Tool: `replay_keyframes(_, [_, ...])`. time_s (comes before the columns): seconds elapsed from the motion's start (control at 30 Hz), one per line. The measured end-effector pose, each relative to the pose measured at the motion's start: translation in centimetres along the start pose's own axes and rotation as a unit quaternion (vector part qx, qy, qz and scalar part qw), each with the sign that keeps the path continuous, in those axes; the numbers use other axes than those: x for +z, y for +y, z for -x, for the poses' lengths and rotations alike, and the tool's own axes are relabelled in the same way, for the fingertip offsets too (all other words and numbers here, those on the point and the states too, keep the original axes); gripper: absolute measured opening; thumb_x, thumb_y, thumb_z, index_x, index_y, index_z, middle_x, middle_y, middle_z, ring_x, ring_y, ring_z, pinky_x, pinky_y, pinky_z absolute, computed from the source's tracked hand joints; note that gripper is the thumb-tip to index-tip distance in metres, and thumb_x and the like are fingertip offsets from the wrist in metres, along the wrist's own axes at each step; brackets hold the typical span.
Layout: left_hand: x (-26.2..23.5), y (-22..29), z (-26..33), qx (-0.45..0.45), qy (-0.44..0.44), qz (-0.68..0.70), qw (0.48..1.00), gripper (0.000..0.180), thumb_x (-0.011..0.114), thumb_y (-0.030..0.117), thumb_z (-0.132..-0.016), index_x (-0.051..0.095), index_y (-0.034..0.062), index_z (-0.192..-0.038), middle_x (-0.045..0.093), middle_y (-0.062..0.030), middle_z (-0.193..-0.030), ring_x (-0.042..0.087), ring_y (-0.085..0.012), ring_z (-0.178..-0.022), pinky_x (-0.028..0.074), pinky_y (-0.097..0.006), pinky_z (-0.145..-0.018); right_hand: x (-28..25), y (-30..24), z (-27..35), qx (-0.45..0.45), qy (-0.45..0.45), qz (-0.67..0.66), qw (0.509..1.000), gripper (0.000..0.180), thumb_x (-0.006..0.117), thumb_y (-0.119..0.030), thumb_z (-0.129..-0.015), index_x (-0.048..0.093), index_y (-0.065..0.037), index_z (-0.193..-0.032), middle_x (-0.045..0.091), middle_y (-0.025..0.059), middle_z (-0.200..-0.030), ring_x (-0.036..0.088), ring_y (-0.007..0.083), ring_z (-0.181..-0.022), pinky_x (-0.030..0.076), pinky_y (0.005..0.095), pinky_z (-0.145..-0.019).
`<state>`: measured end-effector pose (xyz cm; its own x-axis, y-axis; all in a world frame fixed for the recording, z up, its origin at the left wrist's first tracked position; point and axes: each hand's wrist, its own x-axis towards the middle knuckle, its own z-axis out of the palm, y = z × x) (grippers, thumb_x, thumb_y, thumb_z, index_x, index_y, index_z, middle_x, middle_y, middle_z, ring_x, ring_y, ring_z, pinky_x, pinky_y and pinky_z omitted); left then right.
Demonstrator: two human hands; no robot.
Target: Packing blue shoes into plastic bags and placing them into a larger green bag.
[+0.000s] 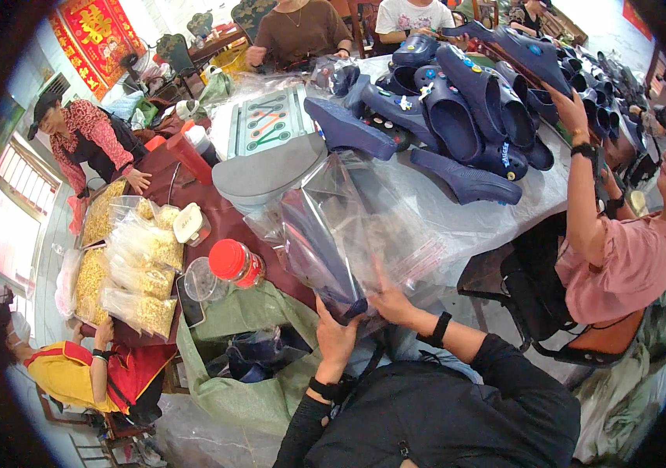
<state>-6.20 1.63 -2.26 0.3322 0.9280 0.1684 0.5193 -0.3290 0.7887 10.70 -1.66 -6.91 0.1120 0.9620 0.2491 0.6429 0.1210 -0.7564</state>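
Note:
A navy clog [319,248] shows through a clear plastic bag [348,207] held upright before me at the table's near edge. My left hand [336,334] closes around the bag's lower end, with the clog inside it. At the bag's right side, my right hand [392,301] has its fingers on the clear film; whether they pinch it is hard to see. Beyond the bag lies a heap of navy clogs [458,101], several with colourful charms. Below left stands an open green sack [224,398] with navy clogs in clear film [259,355] inside.
A grey-topped box [271,173] and a red-lidded jar [236,264] stand left of the bag. Bags of yellow pieces [142,269] cover the left table. A pink-sleeved person [621,269] at right holds up a clog; other people sit or stand around the tables.

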Motion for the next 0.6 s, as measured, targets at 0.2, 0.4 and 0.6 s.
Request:
replay_keyframes(0.2, [0.6, -1.7, 0.3, -0.028, 0.000, 0.032, 0.999, 0.083, 0.080, 0.020, -0.070, 0.029, -0.0001, -0.132, 0.059, -0.0259, -0.108, 0.059, -0.0401, -0.100, 0.047, -0.042, -0.082, -1.3, 0.1, 0.2, 0.181, 0.183, -0.242, 0.936, 0.081, 0.051, -0.021, -0.092, -0.007, -0.009, -0.148, 0.026, 0.0281, -0.145, 0.062, 0.0244, -0.078, 0.048, 0.0337, -0.075])
replay_keyframes(0.4, [1.0, -1.7, 0.3, -0.052, 0.010, 0.020, 0.998, 0.073, 0.082, 0.024, -0.068, 0.038, 0.0021, -0.122, 0.062, -0.0213, -0.104, 0.062, -0.0358, -0.095, 0.048, -0.041, -0.079, -1.0, 0.4, 1.2, 0.200, 0.248, -0.144, 0.937, 0.069, 0.053, -0.018, -0.091, 0.014, -0.008, -0.147, 0.064, 0.0189, -0.101, 0.062, 0.0237, -0.068, 0.050, 0.0337, -0.067])
replay_keyframes(0.6, [0.4, -1.4, -0.1, -0.065, 0.009, 0.011, 0.998, 0.071, 0.084, 0.027, -0.064, 0.041, -0.0002, -0.113, 0.059, -0.0214, -0.099, 0.059, -0.0382, -0.091, 0.046, -0.041, -0.077, -5.4, 0.9, 1.8, 0.168, 0.304, -0.247, 0.904, 0.026, 0.056, -0.011, -0.085, 0.060, -0.001, -0.109, 0.064, 0.0073, -0.073, 0.061, 0.0225, -0.065, 0.049, 0.0327, -0.063])
